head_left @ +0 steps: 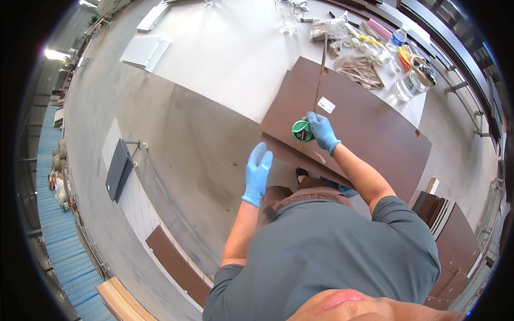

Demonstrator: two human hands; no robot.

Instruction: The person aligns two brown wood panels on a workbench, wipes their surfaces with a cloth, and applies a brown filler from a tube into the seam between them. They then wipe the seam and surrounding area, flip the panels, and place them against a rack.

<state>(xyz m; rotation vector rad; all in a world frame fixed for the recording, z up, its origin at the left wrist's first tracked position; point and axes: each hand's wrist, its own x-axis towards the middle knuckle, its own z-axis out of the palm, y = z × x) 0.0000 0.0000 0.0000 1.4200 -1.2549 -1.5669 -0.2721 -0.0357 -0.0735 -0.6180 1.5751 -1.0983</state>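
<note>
Grey shirt (332, 251): nearest camera.
Green round container (302, 131): in right hand, above brown panel (364, 128); probably light, stiff, maybe slick to gloves; grip side wall.
Right hand (322, 132): gloved, closed on container.
Thin dark rod (320, 75): extends from right hand; held or not, can't tell.
Left hand (258, 172): gloved, nothing held, fingers extended.
White table (214, 64): under panel.

On the white table (214, 69), toward the far right, a pink roll (378, 29) near a clear bottle (399, 37) with a blue label; nearer, a crumpled brown heap (360, 72), perhaps gloves, and a large clear container (410, 86). At the table's left edge, a bent white panel (145, 52). Farther left, dark grey panels (119, 174), a brown board (178, 266) and a ribbed blue strip (64, 214). At lower right, stacked brown panels (458, 241).
</note>
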